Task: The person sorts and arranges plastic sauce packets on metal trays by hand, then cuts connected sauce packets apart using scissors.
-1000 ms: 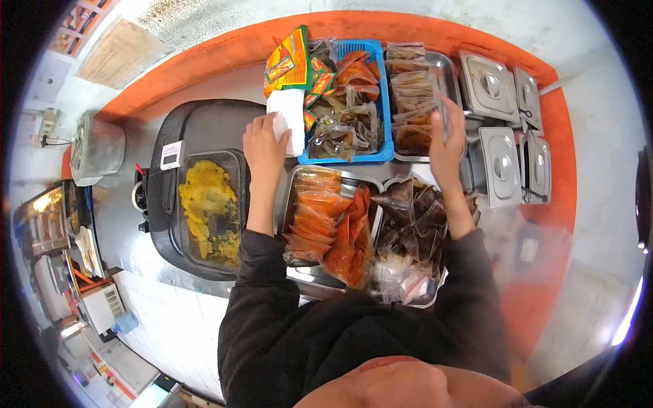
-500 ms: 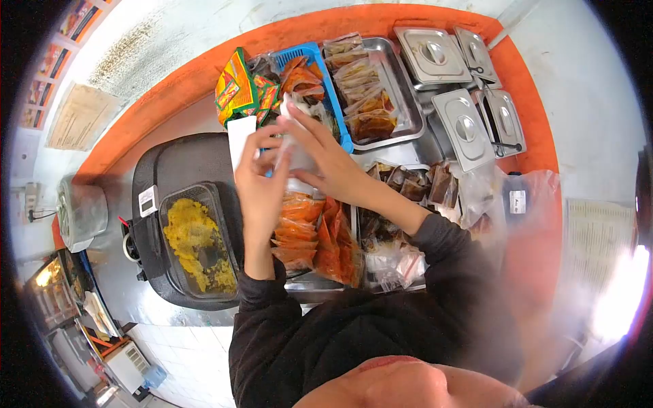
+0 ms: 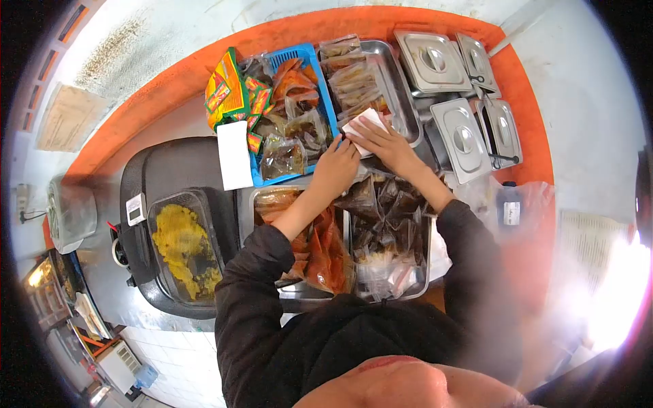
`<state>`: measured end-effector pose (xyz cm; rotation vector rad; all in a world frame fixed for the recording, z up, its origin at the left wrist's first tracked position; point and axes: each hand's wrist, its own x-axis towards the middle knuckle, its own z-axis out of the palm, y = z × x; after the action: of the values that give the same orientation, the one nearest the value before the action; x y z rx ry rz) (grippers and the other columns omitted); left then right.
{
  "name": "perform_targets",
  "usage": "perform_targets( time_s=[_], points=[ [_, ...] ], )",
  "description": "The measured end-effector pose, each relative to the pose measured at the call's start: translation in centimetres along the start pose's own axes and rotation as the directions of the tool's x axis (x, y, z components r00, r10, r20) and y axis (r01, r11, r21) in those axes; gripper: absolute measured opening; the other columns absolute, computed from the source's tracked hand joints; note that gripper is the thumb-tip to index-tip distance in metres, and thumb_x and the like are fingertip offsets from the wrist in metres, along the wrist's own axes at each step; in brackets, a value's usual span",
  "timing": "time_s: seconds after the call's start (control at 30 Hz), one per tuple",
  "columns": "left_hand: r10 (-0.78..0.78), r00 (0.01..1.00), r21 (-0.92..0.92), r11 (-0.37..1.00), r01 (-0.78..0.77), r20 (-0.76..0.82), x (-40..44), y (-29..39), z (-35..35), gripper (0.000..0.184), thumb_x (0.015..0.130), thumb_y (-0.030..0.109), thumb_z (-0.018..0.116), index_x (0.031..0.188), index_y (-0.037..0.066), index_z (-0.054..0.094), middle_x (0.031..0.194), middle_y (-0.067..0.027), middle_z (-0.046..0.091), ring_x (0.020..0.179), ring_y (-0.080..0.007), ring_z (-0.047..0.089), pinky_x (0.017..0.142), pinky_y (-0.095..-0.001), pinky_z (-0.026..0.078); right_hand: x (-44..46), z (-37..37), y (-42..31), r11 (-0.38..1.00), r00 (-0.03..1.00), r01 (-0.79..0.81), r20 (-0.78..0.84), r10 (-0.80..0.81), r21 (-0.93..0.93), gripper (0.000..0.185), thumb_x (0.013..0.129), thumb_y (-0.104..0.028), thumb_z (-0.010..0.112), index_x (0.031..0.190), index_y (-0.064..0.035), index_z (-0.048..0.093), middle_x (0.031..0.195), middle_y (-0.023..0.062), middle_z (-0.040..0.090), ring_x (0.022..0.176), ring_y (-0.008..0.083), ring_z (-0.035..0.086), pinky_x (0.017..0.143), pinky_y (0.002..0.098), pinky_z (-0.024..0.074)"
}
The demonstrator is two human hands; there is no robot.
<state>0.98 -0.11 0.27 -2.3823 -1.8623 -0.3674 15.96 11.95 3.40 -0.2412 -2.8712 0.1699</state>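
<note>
**Lays right hand (image 3: 388, 144) across folded white paper (image 3: 369, 115) by rear tray (image 3: 401, 88)**

Shows smooth, shiny steel along the worktop (image 3: 102, 275), in the round-cornered rear tray, front-left tray (image 3: 297, 291) and front-right tray (image 3: 427, 258), and in flat, rectangular lids (image 3: 430, 61) with oval recesses. Contrasts with moulded blue plastic in the slatted basket (image 3: 328, 95) and with limp, crinkled clear film around bagged food: brown bags (image 3: 354, 81) lined up in the rear tray, glossy orange bags (image 3: 326, 255) in the front-left, dark brown bags (image 3: 381, 234) heaped in the front-right. Includes, at left, a rounded, dull black appliance (image 3: 160, 163) with grainy yellow food (image 3: 182, 241) smeared over its rectangular panel.

Looks thin, matt and straight-edged, that folded paper, partly covered by fingers. Lies at both hands, over the near end of the rear tray, just beside the basket; cannot tell whether touching metal. Has the right hand palm down on top, fingers stretched and close together; cannot tell whether pinched from beneath. Has the left hand (image 3: 335, 170) at its near-left edge, fingers bent; cannot tell whether grasping.

Counts to one paper at the hands, one white stack (image 3: 235, 155) left of the basket, three trays, one basket, four lids, one appliance, one labelled dark bottle (image 3: 509, 204) and one yellow-and-green packet (image 3: 230, 81). Overlap too much to count: bags.
</note>
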Motion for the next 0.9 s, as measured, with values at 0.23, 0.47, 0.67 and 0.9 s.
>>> perform_targets(
  time_s=[0.23, 0.47, 0.67, 0.9],
  points=[
    [-0.072, 0.997, 0.123, 0.99, 0.074, -0.018, 0.7, 0.6, 0.1, 0.035, 0.087, 0.027, 0.053, 0.103, -0.003, 0.059, 0.104, -0.0118, 0.06, 0.115, -0.0253, 0.047, 0.11, -0.0455, 0.023, -0.7, 0.5, 1.5, 0.999, 0.992, -0.038, 0.119, 0.039, -0.016, 0.058, 0.082, -0.004, 0.047, 0.138, -0.0165, 0.039, 0.144, -0.0002, 0.037, 0.135, 0.0175, 0.029, 0.113, 0.0419, 0.0188],
    [-0.18, 0.974, -0.066, 0.98, 0.19, 0.137, 1.0, 0.6, -0.4, 0.041, 0.086, 0.023, 0.056, 0.121, 0.001, 0.053, 0.119, -0.0131, 0.057, 0.118, -0.0259, 0.046, 0.109, -0.0456, 0.024, -1.6, 1.5, 1.6, 0.598, 0.658, -0.365, -0.257, 0.708, 0.713, 0.06, 0.079, 0.015, 0.04, 0.134, -0.0096, 0.044, 0.132, 0.0177, 0.048, 0.125, 0.0318, 0.043, 0.104, 0.0338, 0.0328],
    [-0.194, 0.981, 0.043, 0.98, 0.195, -0.022, 3.7, 0.2, -1.9, 0.078, 0.081, 0.037, 0.063, 0.143, 0.009, 0.025, 0.148, -0.0115, 0.023, 0.134, -0.0293, 0.027, 0.11, -0.0465, 0.022, 0.8, 0.8, 0.1, 0.657, 0.677, -0.394, -0.281, 0.68, 0.642, 0.052, 0.083, 0.011, 0.042, 0.132, -0.0054, 0.044, 0.125, 0.0211, 0.053, 0.117, 0.0318, 0.051, 0.094, 0.0311, 0.0399],
    [-0.258, 0.966, 0.121, 0.96, 0.254, 0.018, 4.5, -0.4, 0.5, 0.087, 0.08, 0.048, 0.06, 0.147, 0.013, 0.016, 0.152, -0.0068, 0.013, 0.139, -0.03, 0.014, 0.113, -0.046, 0.011, 2.1, 5.6, 3.6, 0.722, 0.716, -0.365, -0.318, 0.621, 0.588, 0.045, 0.085, 0.0, 0.043, 0.13, -0.0017, 0.046, 0.118, 0.0221, 0.057, 0.109, 0.0391, 0.054, 0.09, 0.0341, 0.042]
  ],
)
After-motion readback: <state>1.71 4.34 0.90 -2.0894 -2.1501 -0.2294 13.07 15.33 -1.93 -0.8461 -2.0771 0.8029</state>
